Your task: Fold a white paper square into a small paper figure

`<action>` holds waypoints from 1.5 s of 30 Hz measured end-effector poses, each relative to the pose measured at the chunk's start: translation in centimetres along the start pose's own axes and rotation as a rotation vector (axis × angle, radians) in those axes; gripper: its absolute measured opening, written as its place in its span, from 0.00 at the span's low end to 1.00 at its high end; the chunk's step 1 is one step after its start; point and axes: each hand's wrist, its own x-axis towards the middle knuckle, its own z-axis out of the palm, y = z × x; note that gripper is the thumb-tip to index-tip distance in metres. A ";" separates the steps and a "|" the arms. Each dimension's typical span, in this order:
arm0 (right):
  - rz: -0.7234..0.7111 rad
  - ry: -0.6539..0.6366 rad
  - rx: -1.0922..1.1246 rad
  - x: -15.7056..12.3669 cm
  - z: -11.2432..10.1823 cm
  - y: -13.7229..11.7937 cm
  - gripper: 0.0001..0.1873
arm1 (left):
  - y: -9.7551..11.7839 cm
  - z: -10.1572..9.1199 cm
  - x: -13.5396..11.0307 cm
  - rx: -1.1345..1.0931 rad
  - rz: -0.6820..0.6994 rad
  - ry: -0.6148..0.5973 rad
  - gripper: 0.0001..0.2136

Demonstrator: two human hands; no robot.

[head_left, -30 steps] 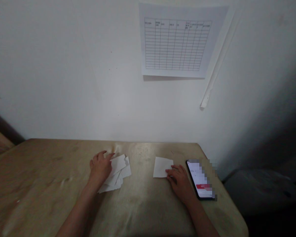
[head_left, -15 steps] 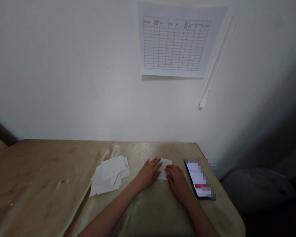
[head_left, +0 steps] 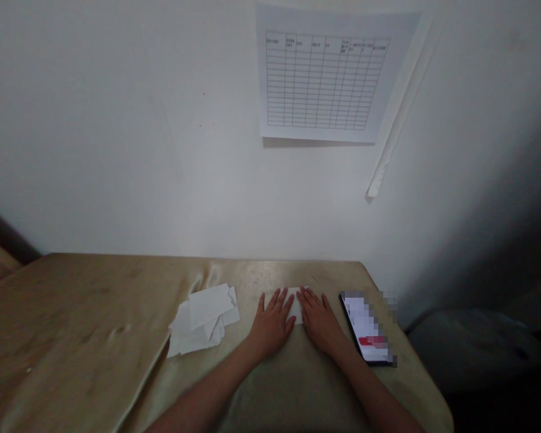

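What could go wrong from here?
1. The white paper square is largely covered by the left hand and right hand; uneven pressure might skew or crease it.
2. The overlapping pile of white papers is uneven, beside a ridge in the tan table cover; a tug on the cover could shift the sheets.
3. The smartphone lies close to the right forearm, so an outward move may bump it.

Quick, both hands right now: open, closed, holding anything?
Left hand: open, palm down over the left of the small white paper, gripping nothing.
Right hand: open, palm down over its right side, gripping nothing.
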 end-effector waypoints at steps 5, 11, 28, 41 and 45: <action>0.042 0.010 -0.038 -0.1 -0.4 -0.2 0.29 | -0.8 -0.6 0.2 -0.004 -0.031 -0.029 0.29; 0.141 0.041 -0.029 -0.3 -0.3 -0.2 0.33 | -1.8 -0.9 0.1 -0.011 -0.098 -0.014 0.37; 0.052 0.096 0.173 -0.7 -0.5 1.3 0.25 | -3.0 -2.4 0.0 -0.174 -0.002 -0.087 0.30; -0.047 0.123 0.380 -1.2 -0.8 2.0 0.27 | -4.0 -3.0 0.0 -0.279 0.085 -0.085 0.28; -0.038 0.119 0.417 -1.4 -1.0 2.2 0.27 | -4.0 -3.1 0.0 -0.278 0.092 -0.065 0.24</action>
